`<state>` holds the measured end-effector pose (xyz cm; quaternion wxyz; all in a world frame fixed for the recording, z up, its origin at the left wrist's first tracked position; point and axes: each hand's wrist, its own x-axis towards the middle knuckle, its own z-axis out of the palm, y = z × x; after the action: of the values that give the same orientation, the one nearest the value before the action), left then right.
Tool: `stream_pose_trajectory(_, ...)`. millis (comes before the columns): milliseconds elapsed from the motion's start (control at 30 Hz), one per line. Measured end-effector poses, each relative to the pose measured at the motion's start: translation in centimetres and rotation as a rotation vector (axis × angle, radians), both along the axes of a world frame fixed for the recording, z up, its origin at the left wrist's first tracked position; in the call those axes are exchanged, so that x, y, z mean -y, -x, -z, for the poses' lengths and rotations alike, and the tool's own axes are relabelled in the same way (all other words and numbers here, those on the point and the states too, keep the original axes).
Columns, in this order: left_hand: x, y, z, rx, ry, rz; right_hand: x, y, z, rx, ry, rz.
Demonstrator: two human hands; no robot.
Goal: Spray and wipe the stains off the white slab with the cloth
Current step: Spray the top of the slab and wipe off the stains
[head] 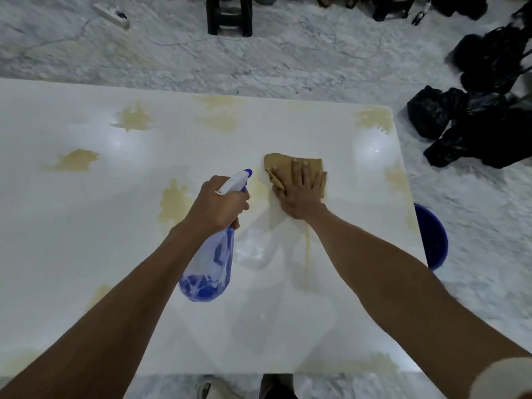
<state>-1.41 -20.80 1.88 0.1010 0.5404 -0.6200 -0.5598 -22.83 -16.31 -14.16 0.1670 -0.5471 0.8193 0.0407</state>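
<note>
The white slab (72,254) fills most of the view and carries several yellowish stains, such as one at the left (76,160) and one at the far right corner (374,118). My left hand (218,204) grips a translucent blue spray bottle (210,269) above the slab, its white and blue nozzle pointing up and to the right. My right hand (300,194) lies flat with spread fingers on a folded tan cloth (283,165), pressing it onto the slab right of centre. A thin yellow streak runs down beside my right forearm.
A blue bucket (434,240) stands on the marble floor past the slab's right edge. Black plastic bags (472,116) are piled at the upper right. A dark stool (229,14) and a power strip (110,15) sit on the floor beyond the slab.
</note>
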Motion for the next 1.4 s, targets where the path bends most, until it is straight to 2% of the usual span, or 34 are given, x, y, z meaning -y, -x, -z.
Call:
stream_pose_trajectory(133, -4.4, -3.5, -0.7, -0.003, -0.004, 0.027, -8.0, -5.5, -0.7, 0.074, 0.037, 0.013)
stream_pose_trajectory(333, -10.9, -8.9, -1.1, -0.001, -0.044, 0.076, -21.1, -14.7, -0.4, 0.088, -0.046, -0.027)
stream_pose_trajectory(433, -12.8, -10.4, -1.7, -0.015, -0.078, 0.092, -23.9, -16.8, -1.5, 0.094, -0.023, -0.021)
stream_pose_trajectory(500, -12.8, -10.7, -2.3, -0.016, -0.087, 0.096, -22.6, -15.9, -4.1, 0.334, -0.015, 0.198)
stream_pose_trajectory(600, -11.1, -10.2, -3.2, -0.005, -0.059, 0.091, -18.6, -12.0, -8.6, 0.855, 0.292, 0.677)
stream_pose_trajectory(633, -10.1, -9.9, -3.4, 0.0, -0.038, 0.085, -16.9, -10.4, -9.9, 0.955, 0.379, 0.757)
stream_pose_trajectory(700, -7.6, -9.2, -3.7, -0.009, -0.001, 0.076, -12.9, -7.2, -12.3, 1.02, 0.433, 0.768)
stream_pose_trajectory(800, -3.2, -7.9, -3.8, -0.036, 0.023, 0.047, -4.6, -3.9, -15.3, 0.926, 0.46, 0.568)
stream_pose_trajectory(867, -0.4, -7.1, -3.3, -0.028, 0.046, 0.021, 2.2, -2.4, -15.1, 0.712, 0.422, 0.381)
stream_pose_trajectory(967, 2.7, -6.0, -1.8, -0.012, 0.081, 0.005, 11.5, -0.5, -10.2, 0.382, 0.248, 0.158)
stream_pose_trajectory(1033, 3.9, -5.6, -0.5, -0.002, 0.101, 0.001, 14.7, -0.6, -5.9, 0.206, 0.058, 0.083)
stream_pose_trajectory(1100, 4.6, -5.4, 0.6, 0.002, 0.102, -0.011, 14.8, -2.1, -2.4, 0.097, -0.106, 0.018)
stream_pose_trajectory(1267, 3.5, -6.5, 1.5, -0.017, 0.076, 0.004, 10.3, -3.7, 0.3, -0.061, -0.073, -0.085)
stream_pose_trajectory(1400, 0.9, -8.7, 0.6, -0.039, 0.031, -0.003, 3.3, -7.5, -0.1, 0.015, -0.038, -0.074)
